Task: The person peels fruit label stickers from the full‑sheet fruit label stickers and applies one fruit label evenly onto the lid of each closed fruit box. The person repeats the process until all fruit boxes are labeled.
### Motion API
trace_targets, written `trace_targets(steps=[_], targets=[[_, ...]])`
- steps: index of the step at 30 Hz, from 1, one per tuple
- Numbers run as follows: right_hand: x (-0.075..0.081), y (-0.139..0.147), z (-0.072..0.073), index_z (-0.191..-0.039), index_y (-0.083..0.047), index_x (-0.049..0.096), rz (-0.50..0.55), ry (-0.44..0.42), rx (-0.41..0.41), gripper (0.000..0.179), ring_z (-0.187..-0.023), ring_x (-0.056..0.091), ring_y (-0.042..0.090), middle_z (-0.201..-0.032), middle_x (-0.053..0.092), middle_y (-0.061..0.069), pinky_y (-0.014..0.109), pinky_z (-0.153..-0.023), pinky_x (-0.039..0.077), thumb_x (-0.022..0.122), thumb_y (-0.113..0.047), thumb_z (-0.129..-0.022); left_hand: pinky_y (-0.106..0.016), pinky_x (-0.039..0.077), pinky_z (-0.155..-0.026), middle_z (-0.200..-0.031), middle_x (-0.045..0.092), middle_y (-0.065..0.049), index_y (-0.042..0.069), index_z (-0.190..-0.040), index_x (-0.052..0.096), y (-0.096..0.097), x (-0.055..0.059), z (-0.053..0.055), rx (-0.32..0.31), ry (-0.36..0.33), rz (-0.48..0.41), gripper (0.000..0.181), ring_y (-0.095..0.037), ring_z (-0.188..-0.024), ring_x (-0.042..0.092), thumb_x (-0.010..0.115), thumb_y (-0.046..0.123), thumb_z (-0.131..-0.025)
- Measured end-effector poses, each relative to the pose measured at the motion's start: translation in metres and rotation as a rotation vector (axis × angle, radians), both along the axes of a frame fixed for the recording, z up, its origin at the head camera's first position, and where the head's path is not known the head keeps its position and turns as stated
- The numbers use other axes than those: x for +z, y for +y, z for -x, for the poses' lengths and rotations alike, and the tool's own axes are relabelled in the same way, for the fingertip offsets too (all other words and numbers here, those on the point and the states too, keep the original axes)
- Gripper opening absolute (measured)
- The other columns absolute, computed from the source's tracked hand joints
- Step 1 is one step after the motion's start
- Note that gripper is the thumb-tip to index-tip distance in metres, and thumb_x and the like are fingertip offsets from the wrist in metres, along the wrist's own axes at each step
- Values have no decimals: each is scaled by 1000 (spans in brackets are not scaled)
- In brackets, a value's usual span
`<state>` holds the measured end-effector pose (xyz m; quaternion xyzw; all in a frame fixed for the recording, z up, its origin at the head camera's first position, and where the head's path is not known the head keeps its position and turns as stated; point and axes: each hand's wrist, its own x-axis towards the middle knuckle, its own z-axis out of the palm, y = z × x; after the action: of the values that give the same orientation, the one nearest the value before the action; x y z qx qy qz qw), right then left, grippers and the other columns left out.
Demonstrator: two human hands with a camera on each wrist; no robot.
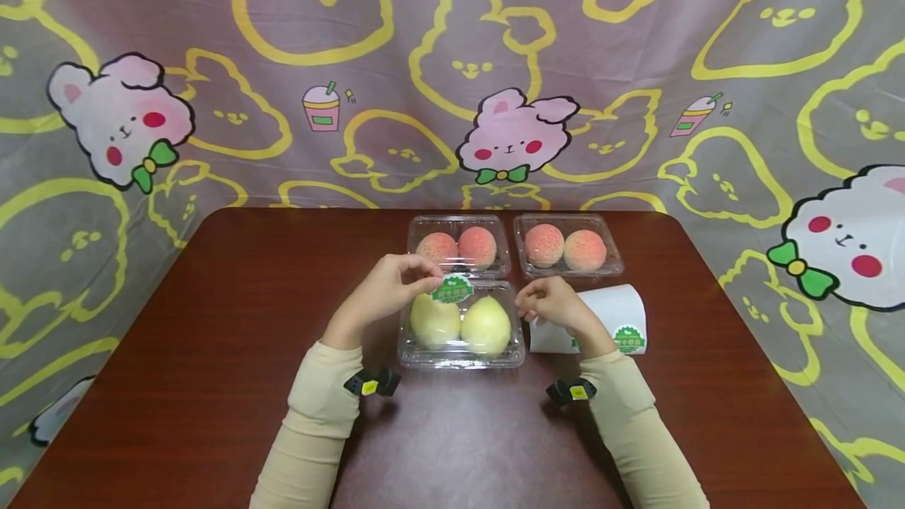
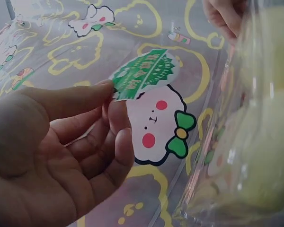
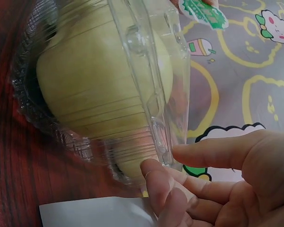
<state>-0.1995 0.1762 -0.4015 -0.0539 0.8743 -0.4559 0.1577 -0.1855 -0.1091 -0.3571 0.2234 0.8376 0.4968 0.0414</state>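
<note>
Between thumb and index finger my left hand (image 1: 387,294) pinches a green-and-white label sticker (image 1: 453,288) by its edge. The sticker is held above a clear plastic box (image 1: 461,360) with two pale yellow-green pears (image 1: 485,326) inside. In the left wrist view the sticker (image 2: 144,75) shows its printed green face, clear of the box. My right hand (image 1: 558,306) is at the box's right side, fingers loosely curled, holding nothing I can see. The right wrist view has its fingertips (image 3: 154,172) close to the box corner; whether they touch it I cannot tell.
Behind stand two clear boxes of peaches, one at left (image 1: 477,248) and one at right (image 1: 585,250). A curved white sheet of label backing (image 1: 608,306), bearing green stickers, lies partly under my right hand. A patterned cloth (image 1: 396,85) hangs behind the brown table (image 1: 212,352).
</note>
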Motion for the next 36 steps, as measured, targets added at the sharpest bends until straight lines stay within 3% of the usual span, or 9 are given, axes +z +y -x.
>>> trace_targets(steps=[9, 15, 21, 32, 36], targets=[[-1, -3, 3, -94, 10, 65, 20, -20, -12, 17, -61, 60, 9, -73, 70, 10, 26, -59, 54, 60, -5, -90, -25, 50, -70, -87, 69, -13, -1, -96, 70, 1, -3, 2, -92, -146, 43, 13, -7, -74, 57, 66, 9, -89], [0, -3, 3, -93, 11, 65, 32, -26, -14, 16, -61, 60, 9, -73, 70, 11, 25, -58, 54, 60, -5, -90, -33, 53, -71, -83, 68, -13, -3, -96, 71, 5, -2, 9, -139, -192, 101, 14, -8, -71, 59, 66, 8, -89], [1, -3, 2, -93, 10, 64, 34, -30, -12, 16, -60, 61, 9, -74, 70, 12, 25, -58, 54, 60, -5, -90, -27, 53, -71, -85, 70, -14, -5, -98, 68, 11, -5, 16, -182, -239, 115, 15, -5, -70, 61, 64, 7, -90], [1, -2, 1, -93, 11, 64, 37, -30, -8, 16, -60, 60, 9, -74, 70, 12, 25, -58, 55, 60, -5, -90, -25, 51, -68, -81, 69, -14, -9, -97, 68, 15, -8, 15, -157, -280, 117, 16, -8, -68, 61, 63, 5, -90], [1, -2, 0, -94, 11, 64, 37, -31, -10, 17, -60, 60, 9, -75, 70, 13, 24, -57, 54, 60, -5, -91, -23, 50, -65, -76, 69, -12, -8, -95, 69, 16, -12, 15, -129, -261, 127, 16, -7, -66, 60, 64, 6, -89]])
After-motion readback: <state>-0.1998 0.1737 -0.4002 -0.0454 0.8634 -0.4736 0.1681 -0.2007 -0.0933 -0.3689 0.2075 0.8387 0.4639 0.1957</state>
